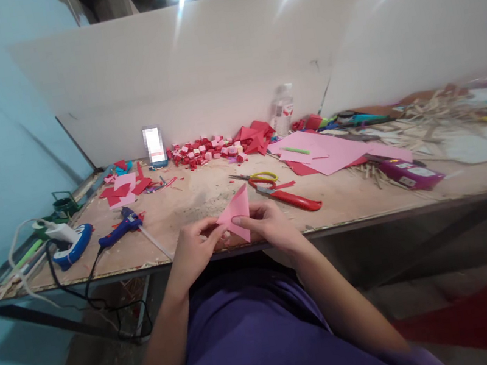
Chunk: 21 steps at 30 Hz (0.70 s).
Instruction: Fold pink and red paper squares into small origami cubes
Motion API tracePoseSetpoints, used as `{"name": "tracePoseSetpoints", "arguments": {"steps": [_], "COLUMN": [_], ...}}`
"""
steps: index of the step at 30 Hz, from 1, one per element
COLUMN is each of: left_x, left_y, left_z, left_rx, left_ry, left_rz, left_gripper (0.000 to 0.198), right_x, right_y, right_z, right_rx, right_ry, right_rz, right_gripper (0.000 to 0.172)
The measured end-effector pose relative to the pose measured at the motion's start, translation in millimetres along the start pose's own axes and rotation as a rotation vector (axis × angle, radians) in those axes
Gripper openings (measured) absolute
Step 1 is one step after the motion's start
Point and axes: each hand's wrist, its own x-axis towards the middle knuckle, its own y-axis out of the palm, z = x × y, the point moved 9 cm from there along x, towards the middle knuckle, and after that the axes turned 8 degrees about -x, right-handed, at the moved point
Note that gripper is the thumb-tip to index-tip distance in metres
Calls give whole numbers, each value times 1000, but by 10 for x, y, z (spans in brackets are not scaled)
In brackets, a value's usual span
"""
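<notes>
Between my two hands is a folded piece of pink paper (239,211), held just above the table's front edge. My left hand (197,242) pinches its left corner between thumb and fingers. On the right side, my right hand (273,224) grips it with the thumb on the near face and the fingers behind. Just beyond lie scissors (264,177) with yellow and red handles and a red-handled cutter knife (294,198). A blue glue gun (120,228) rests to the left, its cord running off the table edge.
Small red and pink paper cubes (206,151) are heaped at the back. Pink sheets (335,152) lie right of them, near a plastic bottle (282,108). A lit phone (154,146) stands at the back left. A power strip (73,246) sits at far left; a purple packet (411,174) lies right.
</notes>
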Motion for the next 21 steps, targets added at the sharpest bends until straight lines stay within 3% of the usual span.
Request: {"name": "tracePoseSetpoints", "arguments": {"steps": [7,14,21], "left_x": [-12,-10,-12], "left_y": [5,18,0], "left_z": [-1,-27,-58], "left_rx": [-24,-9,90], "left_ry": [11,25,71], "left_rz": [19,28,5], "left_gripper": [30,33,32], "right_x": [-22,-9,-16], "right_y": [93,26,64], "right_z": [37,5,22], "right_rx": [63,-7,4], "right_ry": [5,-19,-7], "right_rz": [104,38,63], "right_gripper": [38,37,32]}}
